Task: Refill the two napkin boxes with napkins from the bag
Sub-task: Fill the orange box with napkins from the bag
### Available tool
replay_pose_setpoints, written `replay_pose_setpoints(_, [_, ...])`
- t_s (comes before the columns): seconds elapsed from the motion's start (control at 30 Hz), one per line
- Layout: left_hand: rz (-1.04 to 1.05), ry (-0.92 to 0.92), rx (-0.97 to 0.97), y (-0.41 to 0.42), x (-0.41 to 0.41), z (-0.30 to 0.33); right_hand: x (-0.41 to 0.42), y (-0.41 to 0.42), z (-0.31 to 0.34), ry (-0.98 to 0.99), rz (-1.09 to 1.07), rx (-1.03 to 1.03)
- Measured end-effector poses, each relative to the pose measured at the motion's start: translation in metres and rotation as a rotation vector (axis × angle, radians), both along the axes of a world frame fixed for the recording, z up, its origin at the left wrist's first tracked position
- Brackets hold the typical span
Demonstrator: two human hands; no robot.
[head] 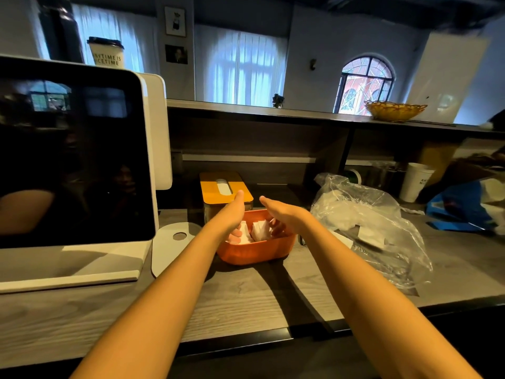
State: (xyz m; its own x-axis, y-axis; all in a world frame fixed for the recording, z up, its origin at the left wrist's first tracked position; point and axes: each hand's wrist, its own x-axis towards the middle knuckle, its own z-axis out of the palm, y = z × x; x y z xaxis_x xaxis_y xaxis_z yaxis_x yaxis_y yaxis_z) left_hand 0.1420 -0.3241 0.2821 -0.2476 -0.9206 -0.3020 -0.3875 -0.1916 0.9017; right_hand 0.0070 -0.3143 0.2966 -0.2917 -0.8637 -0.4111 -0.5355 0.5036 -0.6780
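An open orange napkin box [257, 250] stands on the counter with white napkins [258, 231] inside. My left hand [234, 214] and my right hand [280, 214] both reach into it from either side. Their fingers touch the napkins while both thumbs stick out, away from the stack. Just behind stands a second napkin box [207, 212] with a yellow slotted lid [226, 187] on it. The clear plastic bag [363, 214] lies crumpled to the right, with white napkins [370, 236] showing through it.
A large white-framed screen [73, 157] on a stand fills the left side. White paper cups [414, 181] and a blue bag [464, 206] sit at the right. A raised shelf [273, 113] carrying a yellow basket [395, 110] runs behind the counter [246, 296].
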Motion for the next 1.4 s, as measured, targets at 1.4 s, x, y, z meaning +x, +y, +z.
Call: replay_pose_setpoints(1.4, [-0.108, 0.645, -0.162, 0.043, -0.201, -0.071, -0.191, 0.087, -0.077, -0.402, -0.355, -0.978])
